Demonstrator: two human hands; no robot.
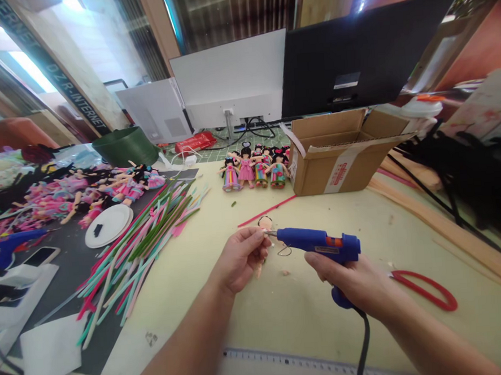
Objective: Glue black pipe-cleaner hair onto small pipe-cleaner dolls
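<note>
My right hand grips a blue hot glue gun with an orange trigger, its nozzle pointing left. The nozzle tip touches a small doll piece with a pale face, which my left hand pinches between thumb and fingers just above the yellow table. A pink stick lies on the table just behind the doll piece. The gun's black cord runs down toward me.
Several finished dolls stand beside an open cardboard box. Coloured sticks fan across the left, with a white plate, more dolls and a second glue gun. Red scissors lie right. Monitors stand behind.
</note>
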